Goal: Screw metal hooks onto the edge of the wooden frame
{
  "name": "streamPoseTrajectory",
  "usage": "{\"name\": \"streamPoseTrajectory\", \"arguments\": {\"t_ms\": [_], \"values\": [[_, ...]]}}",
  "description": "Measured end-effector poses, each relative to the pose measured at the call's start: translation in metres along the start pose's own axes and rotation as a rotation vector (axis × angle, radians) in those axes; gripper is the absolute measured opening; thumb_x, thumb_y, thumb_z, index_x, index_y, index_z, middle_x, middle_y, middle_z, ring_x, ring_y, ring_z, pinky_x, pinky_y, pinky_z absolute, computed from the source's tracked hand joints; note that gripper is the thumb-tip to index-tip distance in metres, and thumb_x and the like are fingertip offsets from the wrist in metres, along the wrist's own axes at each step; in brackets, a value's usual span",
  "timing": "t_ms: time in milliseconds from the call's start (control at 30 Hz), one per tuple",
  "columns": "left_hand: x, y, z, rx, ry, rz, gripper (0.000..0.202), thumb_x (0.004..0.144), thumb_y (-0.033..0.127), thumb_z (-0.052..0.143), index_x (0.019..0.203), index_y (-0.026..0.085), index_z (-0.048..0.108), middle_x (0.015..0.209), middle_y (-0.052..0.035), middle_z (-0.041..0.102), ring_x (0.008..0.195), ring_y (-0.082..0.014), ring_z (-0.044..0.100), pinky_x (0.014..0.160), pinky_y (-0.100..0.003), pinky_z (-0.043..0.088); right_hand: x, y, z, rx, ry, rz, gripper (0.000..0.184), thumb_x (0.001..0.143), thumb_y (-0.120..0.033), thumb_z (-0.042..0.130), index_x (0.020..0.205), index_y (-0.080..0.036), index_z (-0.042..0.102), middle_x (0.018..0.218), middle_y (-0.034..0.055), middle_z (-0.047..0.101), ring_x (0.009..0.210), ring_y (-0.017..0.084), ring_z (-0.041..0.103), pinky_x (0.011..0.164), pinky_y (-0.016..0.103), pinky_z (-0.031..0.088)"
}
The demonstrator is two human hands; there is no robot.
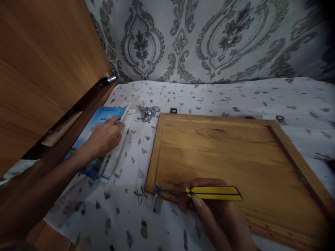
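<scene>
lowest in the frame, the right hand [215, 213] closes around a yellow-and-black screwdriver [214, 192]. its fingers curl under the handle and the thumb presses along the near side. the thin shaft runs left to a small metal hinge [157, 195], which sits at the lower left corner of a wooden cabinet door [222, 150]. the door lies flat across the middle and right of the frame. the tip meets the hinge plate at the door's edge, though the screw itself is too small to make out.

by the look of it, the work in hand is on that hinge, with the tool set to it. turning a screw there calls for the tip to be seated square and pressed firmly along the shaft, and the door is not held down by the other hand.

at centre left, the left hand [104, 137] rests palm down on a blue booklet [103, 116]. its fingers lie loosely together and the index finger stretches onto the cover, gripping nothing. white lettering on the cover starts with "en", and the rest is covered or blurred. no brand can be read on the screwdriver.

a small heap of screws [146, 113] lies just beyond the booklet, near the door's upper left corner, and a dark fitting [173, 110] sits just beside that edge. everything rests on a white bedsheet [209, 92] printed with little plants and a flamingo. grey damask wall covering [209, 35] fills the top of the frame, and a brown wooden cabinet [39, 69] fills the upper left.
</scene>
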State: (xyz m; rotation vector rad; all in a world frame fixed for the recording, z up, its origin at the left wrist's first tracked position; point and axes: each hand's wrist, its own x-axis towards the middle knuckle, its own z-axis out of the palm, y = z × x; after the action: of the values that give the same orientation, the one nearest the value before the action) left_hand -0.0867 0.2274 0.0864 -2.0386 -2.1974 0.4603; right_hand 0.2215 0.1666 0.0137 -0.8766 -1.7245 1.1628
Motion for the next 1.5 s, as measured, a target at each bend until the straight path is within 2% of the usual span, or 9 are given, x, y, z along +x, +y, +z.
{"name": "streamPoseTrajectory", "arguments": {"t_ms": [200, 400, 633, 800, 933, 1067, 1200, 1300, 1500], "values": [[0.005, 0.003, 0.005, 0.018, 0.003, 0.087, 0.033, 0.091, 0.038, 0.051, 0.12, 0.029, 0.062, 0.14, -0.0121, 0.052, 0.12, -0.037, 0.058, 0.074, -0.049, 0.056, 0.002, -0.002, 0.005, 0.017, 0.053, -0.057, 0.009, 0.101, -0.025, 0.051, 0.109, -0.026, 0.052, 0.071, -0.0028, 0.066, 0.059, 0.012, 0.067, 0.057, 0.019, 0.057], [0.007, 0.023, 0.007, 0.144, 0.092, 0.08, 0.03, 0.095, 0.022, 0.042, 0.115, 0.02, 0.064, 0.125, -0.0131, 0.059, 0.103, -0.0334, 0.063, 0.065, -0.041, 0.055, 0.003, -0.002, 0.006, 0.004, 0.059, -0.059, 0.008, 0.101, -0.024, 0.05, 0.108, -0.027, 0.049, 0.072, -0.0033, 0.066, 0.057, 0.012, 0.068, 0.056, 0.018, 0.058], [0.013, 0.031, 0.008, 0.151, 0.09, 0.13, 0.031, 0.095, 0.012, 0.039, 0.098, 0.014, 0.07, 0.115, -0.0165, 0.059, 0.107, -0.0341, 0.057, 0.06, -0.036, 0.051, 0.005, -0.004, 0.005, -0.063, 0.055, -0.1, 0.005, 0.101, -0.026, 0.049, 0.105, -0.026, 0.052, 0.071, -0.0032, 0.066, 0.058, 0.01, 0.068, 0.057, 0.017, 0.058], [0.025, 0.027, 0.012, -0.04, 0.148, 0.202, 0.034, 0.089, 0.0, 0.036, 0.097, 0.008, 0.068, 0.115, -0.0214, 0.061, 0.111, -0.0341, 0.056, 0.073, -0.039, 0.051, 0.004, -0.002, 0.006, -0.041, 0.072, -0.083, 0.006, 0.102, -0.028, 0.048, 0.105, -0.025, 0.053, 0.07, -0.0028, 0.066, 0.057, 0.012, 0.068, 0.054, 0.019, 0.058], [0.043, 0.008, 0.01, -0.203, 0.201, 0.147, 0.023, 0.093, 0.014, 0.041, 0.098, 0.01, 0.064, 0.105, -0.0166, 0.067, 0.098, -0.0297, 0.063, 0.078, -0.039, 0.051, 0.004, -0.001, 0.007, -0.064, 0.081, -0.084, 0.012, 0.101, -0.033, 0.049, 0.099, -0.024, 0.055, 0.069, -0.0013, 0.065, 0.056, 0.013, 0.068, 0.053, 0.021, 0.057], [0.068, 0.001, 0.008, -0.416, 0.205, 0.164, 0.02, 0.095, 0.021, 0.04, 0.095, 0.014, 0.059, 0.082, -0.0053, 0.07, 0.072, -0.0173, 0.066, 0.069, -0.027, 0.051, 0.004, 0.001, 0.007, -0.093, 0.074, -0.086, 0.018, 0.102, -0.037, 0.047, 0.096, -0.022, 0.056, 0.069, 0.0001, 0.066, 0.054, 0.013, 0.067, 0.052, 0.021, 0.057], [0.085, 0.01, 0.006, -0.511, 0.208, 0.201, 0.022, 0.093, 0.025, 0.044, 0.102, 0.012, 0.059, 0.084, -0.0049, 0.072, 0.068, -0.0146, 0.066, 0.063, -0.024, 0.05, 0.001, 0.005, 0.007, -0.073, 0.056, -0.082, 0.013, 0.102, -0.034, 0.048, 0.099, -0.023, 0.054, 0.069, -0.0008, 0.067, 0.055, 0.013, 0.068, 0.052, 0.021, 0.057], [0.079, 0.009, 0.005, -0.475, 0.234, 0.224, 0.026, 0.092, 0.029, 0.047, 0.107, 0.015, 0.062, 0.09, -0.0053, 0.072, 0.08, -0.0181, 0.066, 0.072, -0.028, 0.048, -0.001, 0.007, 0.007, -0.035, 0.047, -0.074, 0.011, 0.102, -0.033, 0.048, 0.104, -0.024, 0.053, 0.072, 0.0, 0.067, 0.058, 0.014, 0.068, 0.054, 0.023, 0.057], [0.04, -0.004, 0.013, -0.293, 0.131, 0.316, 0.016, 0.083, 0.021, 0.054, 0.088, 0.02, 0.069, 0.097, -0.0071, 0.071, 0.096, -0.0254, 0.063, 0.079, -0.033, 0.044, 0.0, 0.004, 0.007, -0.045, 0.042, -0.073, 0.01, 0.101, -0.032, 0.048, 0.102, -0.023, 0.053, 0.07, 0.0008, 0.067, 0.059, 0.016, 0.069, 0.053, 0.025, 0.056]]}}
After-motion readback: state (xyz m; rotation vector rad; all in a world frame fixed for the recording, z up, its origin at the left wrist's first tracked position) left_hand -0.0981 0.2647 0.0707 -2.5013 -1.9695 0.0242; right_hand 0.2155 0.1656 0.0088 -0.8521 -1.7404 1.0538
